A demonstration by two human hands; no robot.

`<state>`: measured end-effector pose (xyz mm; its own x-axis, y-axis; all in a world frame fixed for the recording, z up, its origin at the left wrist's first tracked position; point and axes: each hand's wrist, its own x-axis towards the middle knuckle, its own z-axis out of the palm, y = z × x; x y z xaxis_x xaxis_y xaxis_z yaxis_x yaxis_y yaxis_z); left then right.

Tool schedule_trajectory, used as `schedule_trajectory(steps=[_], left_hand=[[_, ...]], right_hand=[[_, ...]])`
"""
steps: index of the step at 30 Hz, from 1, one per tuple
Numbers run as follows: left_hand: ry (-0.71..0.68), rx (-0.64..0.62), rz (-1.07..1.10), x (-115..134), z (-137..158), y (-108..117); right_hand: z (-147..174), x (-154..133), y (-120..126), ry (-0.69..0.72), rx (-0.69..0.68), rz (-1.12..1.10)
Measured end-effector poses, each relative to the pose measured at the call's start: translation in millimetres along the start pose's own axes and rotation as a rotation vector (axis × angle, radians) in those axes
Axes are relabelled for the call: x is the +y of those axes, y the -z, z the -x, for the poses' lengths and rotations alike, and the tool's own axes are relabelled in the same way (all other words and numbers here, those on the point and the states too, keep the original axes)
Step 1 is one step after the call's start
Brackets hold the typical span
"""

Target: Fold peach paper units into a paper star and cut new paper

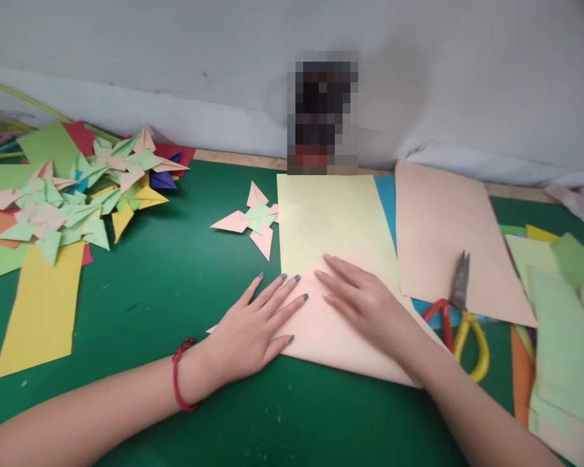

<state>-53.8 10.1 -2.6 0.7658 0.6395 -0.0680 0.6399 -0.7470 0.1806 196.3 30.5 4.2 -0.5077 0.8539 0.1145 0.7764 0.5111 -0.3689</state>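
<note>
A pale pink sheet of paper lies on the green table, overlapping the lower part of a pale yellow sheet. Its near edge looks curved, perhaps folded over. My left hand rests flat on its left side with fingers spread, a red cord bracelet at the wrist. On the same sheet lies my right hand, fingers stretched toward the left. Neither hand grips anything. Just beyond my left hand sits a folded paper star in pink and light green, one tip meeting the yellow sheet's edge.
Scissors with red and yellow handles lie partly on a peach sheet, close to my right forearm. Several folded paper stars pile up at the left above a yellow strip. Green paper pieces are stacked far right. A wall bounds the back.
</note>
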Motion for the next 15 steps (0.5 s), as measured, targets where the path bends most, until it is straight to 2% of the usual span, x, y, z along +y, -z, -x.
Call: schedule_trajectory(steps=[3,7,10,12,15], left_hand=[[-0.006,0.007,-0.006,-0.3,0.0,-1.5],[-0.008,0.023,-0.008,-1.1,-0.8,-3.4],[-0.016,0.035,-0.007,-1.4,-1.2,-4.2],[-0.03,0.052,-0.004,-0.7,-0.2,-5.9],[-0.025,0.124,0.0,2.0,3.6,-12.3]], right_hand=[[5.2,-6.3,19.8,-0.044,-0.097,-0.004],[10.8,-43.6,31.2,-0.088,0.091,0.138],[2.0,-83.9,17.0,-0.074,0.129,0.181],[-11.0,-107.1,0.1,-0.072,0.095,0.152],[-33.5,-130.7,-26.5,-0.2,0.102,0.09]])
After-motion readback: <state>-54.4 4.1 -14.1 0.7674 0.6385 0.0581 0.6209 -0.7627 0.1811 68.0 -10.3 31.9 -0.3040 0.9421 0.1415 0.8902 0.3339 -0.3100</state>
